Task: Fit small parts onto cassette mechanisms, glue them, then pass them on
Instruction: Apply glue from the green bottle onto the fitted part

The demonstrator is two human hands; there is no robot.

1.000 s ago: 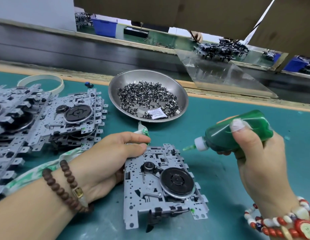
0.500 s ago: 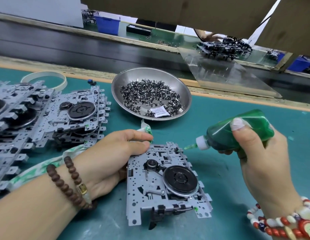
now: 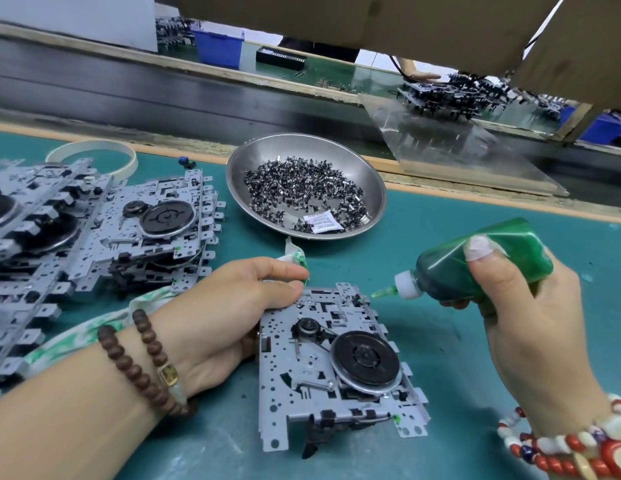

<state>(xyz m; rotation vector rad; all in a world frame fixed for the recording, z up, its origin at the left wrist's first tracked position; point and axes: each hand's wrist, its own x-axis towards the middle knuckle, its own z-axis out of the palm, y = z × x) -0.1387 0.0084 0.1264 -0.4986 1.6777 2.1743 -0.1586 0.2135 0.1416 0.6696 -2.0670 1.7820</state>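
Observation:
A grey metal cassette mechanism (image 3: 333,368) with a black flywheel lies on the green mat in front of me. My left hand (image 3: 229,313) holds its left edge and far corner, and a green-stained white cloth (image 3: 295,258) is pinched between the fingers. My right hand (image 3: 520,306) grips a green glue bottle (image 3: 475,268). The bottle's white cap and green nozzle tip point left, right at the mechanism's far right corner. A steel bowl (image 3: 267,161) behind holds several small dark metal parts and a white desiccant packet.
A pile of several more mechanisms (image 3: 94,230) covers the mat at the left, with a pale ring (image 3: 90,147) behind it. A dark conveyor (image 3: 129,91) runs past the mat's far edge. Another person's hand and more mechanisms show across it.
The nozzle tip has moved down and left, closer to the mechanism's far right corner. My left hand keeps its hold on the mechanism.

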